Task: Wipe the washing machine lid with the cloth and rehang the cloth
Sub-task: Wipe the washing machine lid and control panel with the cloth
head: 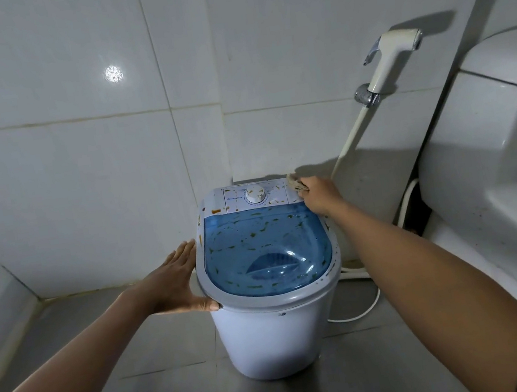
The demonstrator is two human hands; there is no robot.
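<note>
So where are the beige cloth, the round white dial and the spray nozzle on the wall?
Crumpled beige cloth [295, 184]: head view, the bunched end past the right hand.
Round white dial [255, 194]: head view, its top face.
White handheld spray nozzle [396, 49]: head view, mid-body.

Premises: a domestic bathroom or toilet room. Walls [76, 156] are clad floor to top in large pale glossy tiles with visible grout lines; the floor [163, 378] is laid in grey tiles. A white ceramic toilet cistern [478, 146] stands at the right side. A handheld bidet sprayer [393, 51] sits in a chrome wall holder [366, 97], its hose [349, 138] running down the wall. A small portable top-loading washing machine [271, 338] with a translucent blue lid [265, 251] and a single control dial [254, 193] stands directly on the floor in the corner, its white cable [365, 310] lying on the tiles beside it.
</note>
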